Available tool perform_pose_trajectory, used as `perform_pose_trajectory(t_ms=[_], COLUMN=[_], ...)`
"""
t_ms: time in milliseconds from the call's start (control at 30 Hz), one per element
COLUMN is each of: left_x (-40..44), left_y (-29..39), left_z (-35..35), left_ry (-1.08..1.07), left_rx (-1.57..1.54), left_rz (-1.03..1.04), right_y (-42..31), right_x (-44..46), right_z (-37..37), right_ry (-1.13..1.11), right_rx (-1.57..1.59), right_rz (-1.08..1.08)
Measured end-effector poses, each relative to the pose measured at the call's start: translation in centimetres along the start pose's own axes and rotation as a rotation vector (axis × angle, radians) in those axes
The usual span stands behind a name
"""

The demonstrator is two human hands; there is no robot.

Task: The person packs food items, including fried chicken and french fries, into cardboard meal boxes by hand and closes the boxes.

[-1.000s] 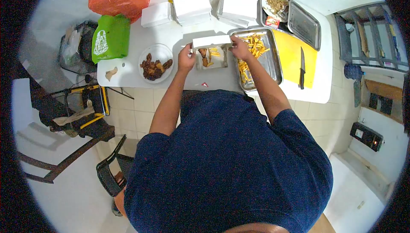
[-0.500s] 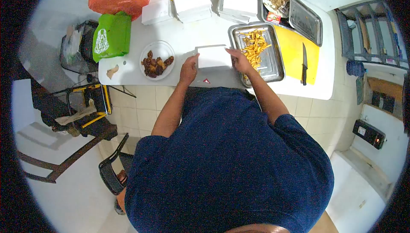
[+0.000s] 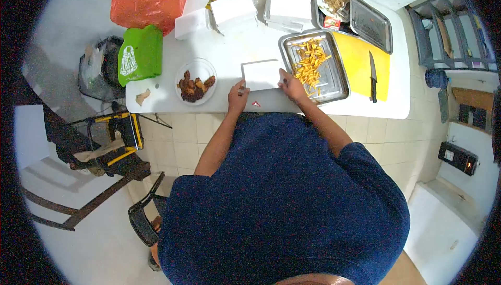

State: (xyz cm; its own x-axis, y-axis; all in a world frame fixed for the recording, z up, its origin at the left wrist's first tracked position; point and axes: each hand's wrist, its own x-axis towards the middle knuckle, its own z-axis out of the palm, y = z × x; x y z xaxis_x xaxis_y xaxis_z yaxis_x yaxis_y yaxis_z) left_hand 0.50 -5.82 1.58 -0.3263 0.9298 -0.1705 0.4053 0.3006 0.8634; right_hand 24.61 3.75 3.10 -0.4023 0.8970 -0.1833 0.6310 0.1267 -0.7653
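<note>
A white cardboard food box (image 3: 262, 75) lies near the front edge of the table, between my two hands. My left hand (image 3: 238, 96) is closed on its left side, and my right hand (image 3: 290, 85) grips its right side. Just right of the box is a metal tray (image 3: 330, 84) with a heap of fries (image 3: 311, 63). To the left stands a white plate (image 3: 207, 66) bearing pieces of browned chicken (image 3: 194, 87). A small red-and-white scrap (image 3: 255, 104) rests on the table below the box.
More white boxes (image 3: 233, 9) stand along the back, near a red plastic bag (image 3: 148, 4) and a green bag (image 3: 141, 55). At right, a knife (image 3: 373, 79) lies on a yellow cutting board (image 3: 355, 66). Behind it are a metal lid (image 3: 370, 24) and a plate of food (image 3: 334, 2).
Both hands have slid slightly toward the table's front edge on the sides of the box, which is now a little tilted. The whole view has shifted slightly.
</note>
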Motion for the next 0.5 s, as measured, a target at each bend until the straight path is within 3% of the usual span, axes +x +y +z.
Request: perform_pose_trajectory(t_ms=[500], left_x=[1.3], left_y=[-3.0], left_z=[0.9], left_ry=[-0.076], left_rx=[-0.124], left_rz=[-0.264], right_y=[-4.2], right_x=[0.1], right_z=[-1.2], right_ry=[-0.140], right_rx=[-0.327], right_rz=[0.282])
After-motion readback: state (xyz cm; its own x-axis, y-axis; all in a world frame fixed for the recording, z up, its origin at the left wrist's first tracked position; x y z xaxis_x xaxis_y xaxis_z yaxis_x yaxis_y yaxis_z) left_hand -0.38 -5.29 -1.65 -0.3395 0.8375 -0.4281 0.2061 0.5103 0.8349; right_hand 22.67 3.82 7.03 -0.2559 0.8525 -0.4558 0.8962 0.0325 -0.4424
